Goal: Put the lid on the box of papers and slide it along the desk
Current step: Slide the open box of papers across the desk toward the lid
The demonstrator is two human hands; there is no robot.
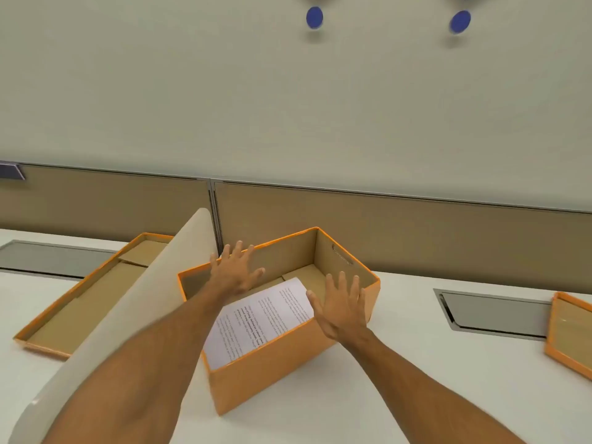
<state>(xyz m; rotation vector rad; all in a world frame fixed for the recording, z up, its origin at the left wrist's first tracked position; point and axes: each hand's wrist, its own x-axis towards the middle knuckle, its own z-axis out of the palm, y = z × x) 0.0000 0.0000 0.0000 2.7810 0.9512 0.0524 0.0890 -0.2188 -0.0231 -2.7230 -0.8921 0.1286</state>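
Note:
An open orange cardboard box [266,376] stands on the white desk [416,379], turned at an angle. Printed papers [262,318] lie inside it, leaning toward the near wall. My left hand [235,272] hovers over the box's far-left rim with fingers spread, holding nothing. My right hand [342,307] is spread above the box's right wall, also empty. An orange lid [80,302] lies upside down on the desk to the left, beyond a beige divider panel.
A beige divider panel [128,315] runs diagonally between the lid and the box. Another orange lid or tray [568,334] sits at the right edge. Grey metal cable hatches [493,312] are set into the desk. A tan partition [416,232] backs the desk.

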